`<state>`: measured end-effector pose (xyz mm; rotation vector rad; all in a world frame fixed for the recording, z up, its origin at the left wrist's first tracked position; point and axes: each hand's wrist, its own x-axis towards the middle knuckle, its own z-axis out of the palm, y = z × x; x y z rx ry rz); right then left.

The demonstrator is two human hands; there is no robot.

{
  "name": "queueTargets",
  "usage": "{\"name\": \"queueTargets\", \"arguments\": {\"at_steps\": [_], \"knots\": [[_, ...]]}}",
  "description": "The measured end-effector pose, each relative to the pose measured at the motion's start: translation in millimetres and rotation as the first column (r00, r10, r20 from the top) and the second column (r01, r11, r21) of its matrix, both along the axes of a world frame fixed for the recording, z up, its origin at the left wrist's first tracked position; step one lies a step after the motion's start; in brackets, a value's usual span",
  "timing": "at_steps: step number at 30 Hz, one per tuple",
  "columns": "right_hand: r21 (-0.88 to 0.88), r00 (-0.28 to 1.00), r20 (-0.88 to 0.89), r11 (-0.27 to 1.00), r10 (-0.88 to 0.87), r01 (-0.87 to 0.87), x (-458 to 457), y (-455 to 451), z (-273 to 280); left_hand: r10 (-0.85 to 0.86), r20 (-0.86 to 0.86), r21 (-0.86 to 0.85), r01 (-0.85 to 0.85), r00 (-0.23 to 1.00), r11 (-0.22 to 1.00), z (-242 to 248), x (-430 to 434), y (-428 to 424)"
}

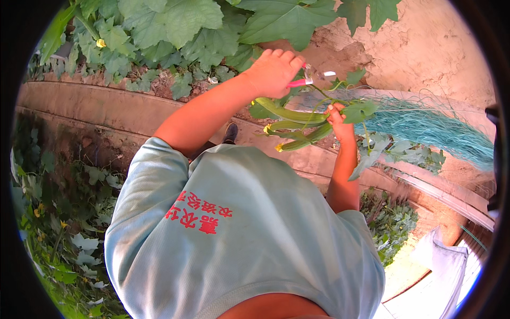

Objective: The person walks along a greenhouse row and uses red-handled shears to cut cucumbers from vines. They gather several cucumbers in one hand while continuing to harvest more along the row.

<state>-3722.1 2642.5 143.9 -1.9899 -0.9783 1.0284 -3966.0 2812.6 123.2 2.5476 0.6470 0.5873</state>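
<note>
My left hand is closed around pruning shears with pinkish-red handles. The metal blades point right, near a green vine stem; whether they touch it I cannot tell. Lower and to the right, my right hand grips the stem ends of several slender green luffa gourds. Withered yellow blossoms cling to their left tips. A leaf and thin tendrils stand out around my right fingers.
Large-leaved vines spread across the top. Teal twine lies in a long bundle at the right. A pale concrete ledge crosses beneath my arms, and one dark shoe shows there. More vines grow at lower left.
</note>
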Motion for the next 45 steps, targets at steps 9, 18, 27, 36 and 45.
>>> {"name": "queueTargets", "arguments": {"at_steps": [9, 18, 27, 36, 45], "knots": [[-0.075, 0.996, 0.064, 0.995, 0.069, -0.064, 6, -10, 3, -0.135, -0.194, 0.299, 0.190, 0.972, 0.935, -12, 47, -15], [-0.100, 0.971, 0.191, 0.987, 0.144, -0.127, 2, -18, -1, -0.169, -0.052, 0.319, 0.177, 0.984, 0.931, -40, 63, -21], [-0.078, 0.970, 0.186, 0.987, 0.155, -0.143, -6, -17, 2, -0.112, 0.017, 0.364, 0.098, 0.994, 0.926, -56, 68, -37], [-0.060, 0.979, 0.166, 0.992, 0.121, -0.113, -10, -15, -1, -0.030, 0.005, 0.484, 0.024, 1.000, 0.875, -51, 71, -43], [-0.001, 0.956, 0.246, 0.987, 0.157, -0.162, -3, -15, -20, -0.038, -0.121, 0.493, 0.093, 0.992, 0.865, -58, 73, -37]]}}
